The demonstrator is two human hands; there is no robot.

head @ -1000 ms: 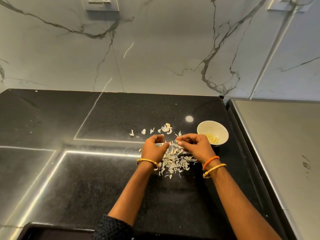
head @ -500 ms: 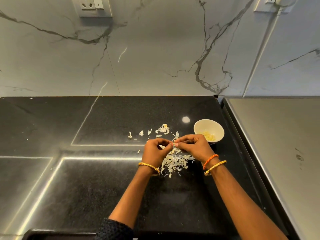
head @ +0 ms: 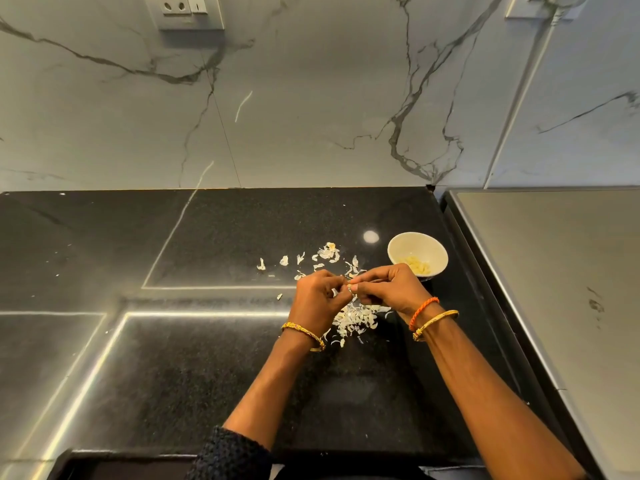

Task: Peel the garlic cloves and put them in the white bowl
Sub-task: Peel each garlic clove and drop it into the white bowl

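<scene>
Both hands are meeting fingertip to fingertip at frame centre, the left hand (head: 320, 299) and right hand (head: 388, 289) pinching a small garlic clove (head: 349, 288), while the white bowl (head: 417, 255) is sitting just upper right, nearer the right hand.
</scene>
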